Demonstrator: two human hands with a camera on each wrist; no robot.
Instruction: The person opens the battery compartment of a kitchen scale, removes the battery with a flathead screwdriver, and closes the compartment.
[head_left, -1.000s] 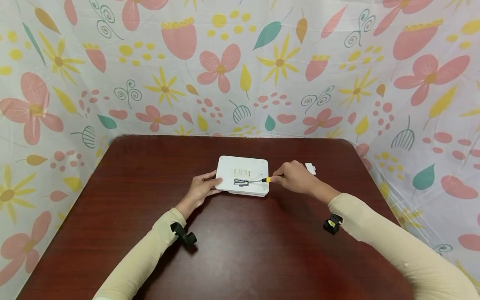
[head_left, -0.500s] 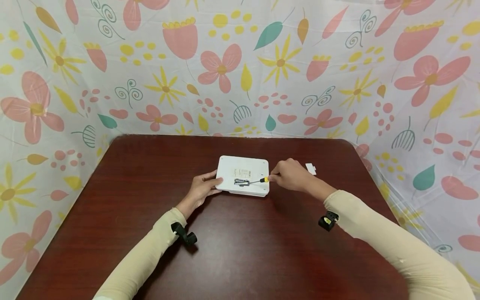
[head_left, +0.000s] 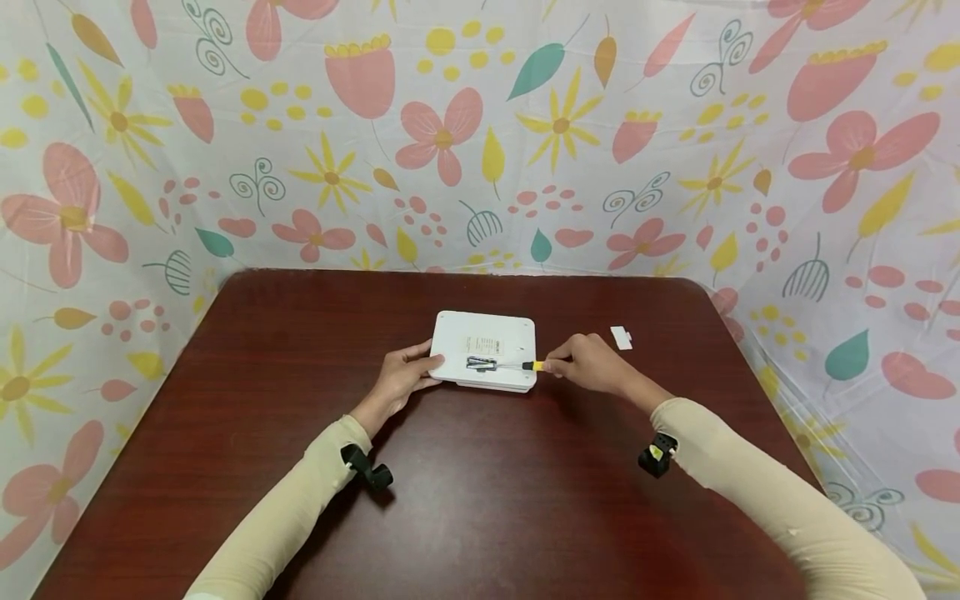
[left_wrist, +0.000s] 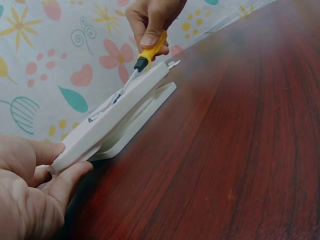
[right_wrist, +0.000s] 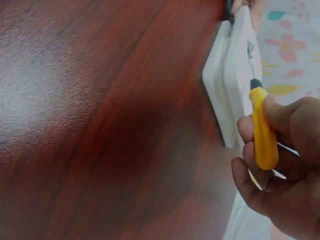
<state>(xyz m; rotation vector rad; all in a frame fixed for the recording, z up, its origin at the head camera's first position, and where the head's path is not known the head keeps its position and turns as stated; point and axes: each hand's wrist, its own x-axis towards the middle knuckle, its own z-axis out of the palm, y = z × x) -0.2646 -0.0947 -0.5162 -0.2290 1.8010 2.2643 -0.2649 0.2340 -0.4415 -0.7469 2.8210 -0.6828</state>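
A flat white two-layered device point(head_left: 450, 333), its underside up, is held tilted over the table. Its kind is not certain. A label and an uncovered battery compartment point(head_left: 482, 364) with batteries show on its face. My left hand point(head_left: 397, 379) grips the left edge, thumb on top and fingers underneath, as the left wrist view also shows. My right hand point(head_left: 592, 363) holds a screwdriver point(right_wrist: 263, 132) by its yellow handle, between thumb and curled fingers. The metal shaft reaches left into the battery compartment. Exactly what the tip touches is too small to tell.
A small white battery cover point(head_left: 621, 337) lies on the dark red wooden table point(head_left: 465, 500), behind my right hand. Flower-patterned cloth point(head_left: 480, 150) hangs behind the table and along its sides. Black camera mounts point(head_left: 367, 468) sit on both sleeves.
My right hand has dipped slightly, and the screwdriver lies at a flatter angle than before. The device has shifted a touch to the left. My left hand keeps its grip.
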